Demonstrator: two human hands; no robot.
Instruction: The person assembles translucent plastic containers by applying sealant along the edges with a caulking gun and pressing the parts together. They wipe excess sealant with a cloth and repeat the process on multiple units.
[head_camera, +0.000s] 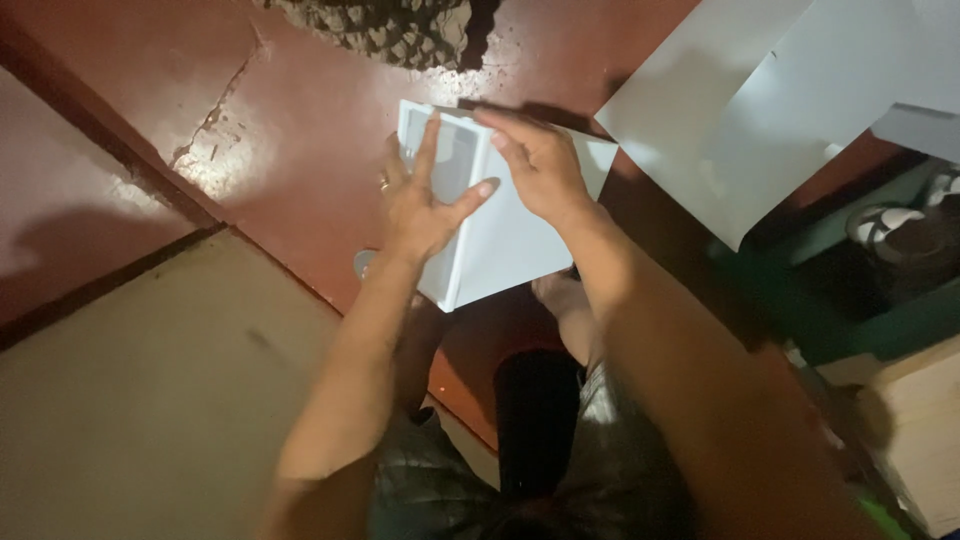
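A white cardboard box (505, 235) with a clear window panel stands on the red floor in front of me. My left hand (420, 200) lies flat against its left windowed side, fingers spread, a ring on one finger. My right hand (540, 160) presses down on the box's top edge with fingers together. Both hands touch the box and hold it in shape between them.
Flat white cardboard sheets (740, 110) lie on the red floor (300, 150) at the upper right. A rough grey lump (385, 30) sits at the top. A tan mat (150, 390) covers the lower left. Sandals (900, 225) and a pale box (925, 430) are at the right.
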